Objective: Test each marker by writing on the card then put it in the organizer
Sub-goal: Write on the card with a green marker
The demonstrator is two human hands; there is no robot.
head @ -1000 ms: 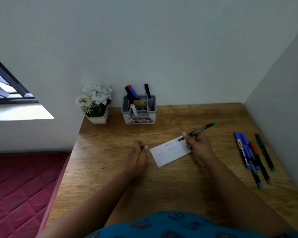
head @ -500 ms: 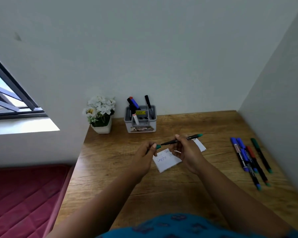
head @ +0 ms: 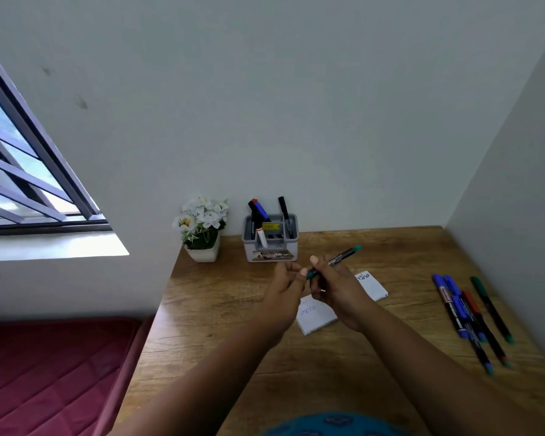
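My right hand (head: 340, 287) holds a thin green marker (head: 343, 255) above the desk, its green end pointing up and right. My left hand (head: 285, 289) pinches the marker's green cap (head: 311, 274) at the marker's lower left end, where the two hands meet. Under the hands lies the white card (head: 315, 316) with handwriting on it, partly hidden. The grey organizer (head: 270, 247) stands by the back wall with several markers upright in it. Several loose markers (head: 466, 313), blue, red and green, lie in a row at the right.
A small pot of white flowers (head: 202, 228) stands left of the organizer. The wooden desk (head: 221, 309) fits into a corner, with walls behind and on the right. A red mattress (head: 44, 372) lies lower at the left, under a barred window (head: 19, 171).
My right hand lifted the green marker off the card. My left hand rose from the desk and brought the green cap to the marker's tip. The view has tilted upward.
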